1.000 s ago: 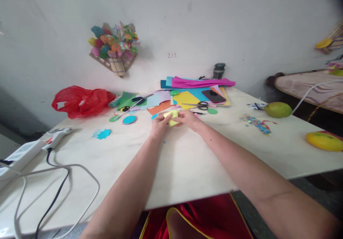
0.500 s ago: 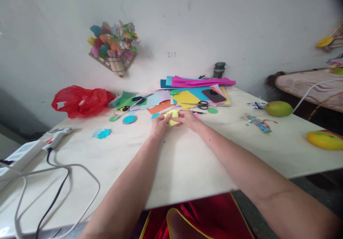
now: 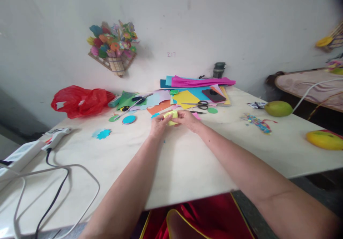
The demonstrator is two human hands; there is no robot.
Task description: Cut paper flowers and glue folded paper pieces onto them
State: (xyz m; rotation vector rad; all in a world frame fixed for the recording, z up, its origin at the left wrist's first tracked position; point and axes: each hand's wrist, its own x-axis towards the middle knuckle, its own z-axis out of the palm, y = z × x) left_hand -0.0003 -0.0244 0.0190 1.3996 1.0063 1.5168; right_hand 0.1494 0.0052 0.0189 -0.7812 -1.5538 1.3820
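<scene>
A small piece of yellow-green paper [image 3: 171, 116] is pinched between my two hands over the middle of the table. My left hand [image 3: 159, 123] has its thumb and fingers closed on the paper's left side. From the right, my right hand [image 3: 188, 119] grips the same paper with thumb and fingers. Just behind them lie a blue paper piece [image 3: 154, 115], orange paper [image 3: 160, 107] and a pink piece [image 3: 197, 116]. Black-handled scissors [image 3: 203, 105] rest on the paper sheets behind my right hand.
On the white table [image 3: 187, 167], a red bag [image 3: 83, 101], blue flower cutout [image 3: 104, 134] and power strip [image 3: 21, 157] with cables sit left. Mangoes [image 3: 278, 108] and paper scraps [image 3: 258, 123] lie right. A phone [image 3: 213, 95] rests on sheets at the back.
The yellow-green paper looks more curled or folded over at its top, with less of its flat face showing. Both hands stay in nearly the same place.
</scene>
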